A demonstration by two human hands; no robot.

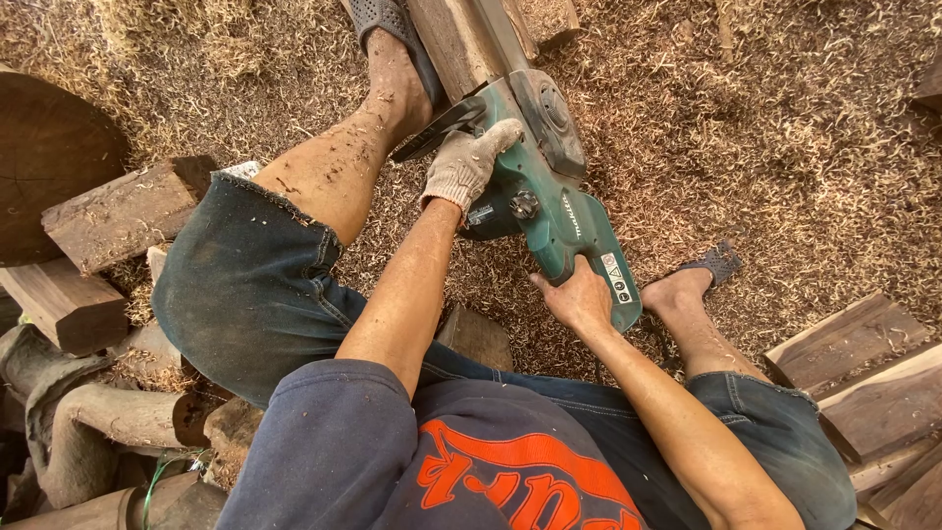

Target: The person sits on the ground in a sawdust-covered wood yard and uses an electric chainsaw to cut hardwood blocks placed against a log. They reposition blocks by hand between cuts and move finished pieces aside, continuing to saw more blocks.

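From up here I see, at the far left, a dark round log end (44, 162) and squared wood blocks (123, 211) lying on the shavings-covered floor (785, 147), with rough branch pieces (108, 417) below them. Moving right, my left foot in a sandal (392, 39) is pressed against a long timber (461, 34) that runs off the top of the view.

My left hand (469, 162), in a knit glove, is closed over the front handle of the green chainsaw (549, 186). My right hand (581, 296), bare, is wrapped round the rear handle. The saw sits at the timber's near end; the bar and any cut are hidden, so I cannot tell how deep it is. By my judgement the cutting is under way, not finished: the timber looks whole where it shows.

To the right, my other sandalled foot (702, 275) rests near the saw's rear, and stacked planks (863, 383) crowd the lower right corner.
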